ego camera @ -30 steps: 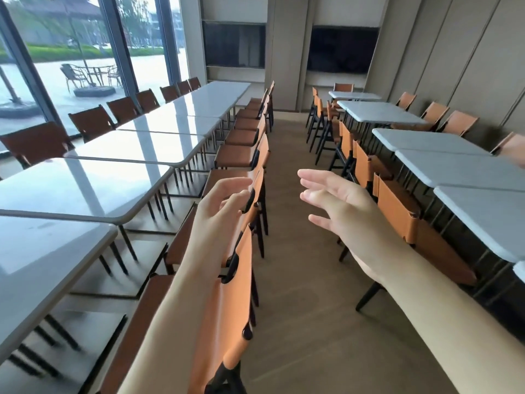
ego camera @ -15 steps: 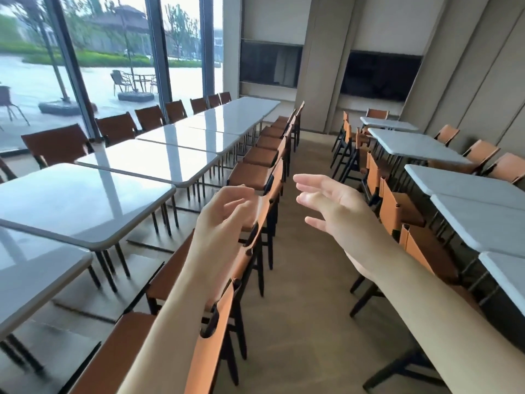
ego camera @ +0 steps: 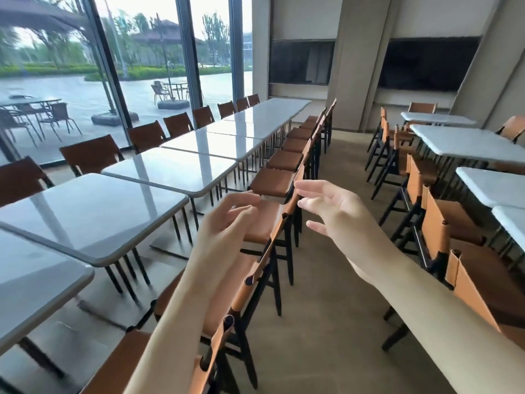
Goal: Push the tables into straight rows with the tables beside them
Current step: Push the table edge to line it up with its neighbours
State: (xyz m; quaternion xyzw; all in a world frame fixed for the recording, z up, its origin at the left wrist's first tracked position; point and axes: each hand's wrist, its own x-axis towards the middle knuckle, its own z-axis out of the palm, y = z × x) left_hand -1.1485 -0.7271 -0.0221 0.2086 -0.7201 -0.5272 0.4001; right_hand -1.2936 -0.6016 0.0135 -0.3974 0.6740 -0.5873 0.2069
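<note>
both hands float over the chairs (ego camera: 264, 245), left hand (ego camera: 227, 220) loosely curled, right hand (ego camera: 335, 211) spread, holding nothing. the far tables (ego camera: 255, 123) look lined up; the near tables (ego camera: 93, 211) by the window sit skewed, unpushed.

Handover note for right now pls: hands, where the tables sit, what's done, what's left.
Left hand: raised over the aisle-side orange chairs, fingers loosely curled, holding nothing.
Right hand: raised over the aisle, fingers spread, holding nothing.
Window-side row of white rectangular tables: the far ones sit end to end in line; the two nearest look angled, with gaps at the ends.
Right-side white tables: stand apart with gaps between them.
Done: far part of the window row. Left: likely the near window-side tables, then the right side.
</note>
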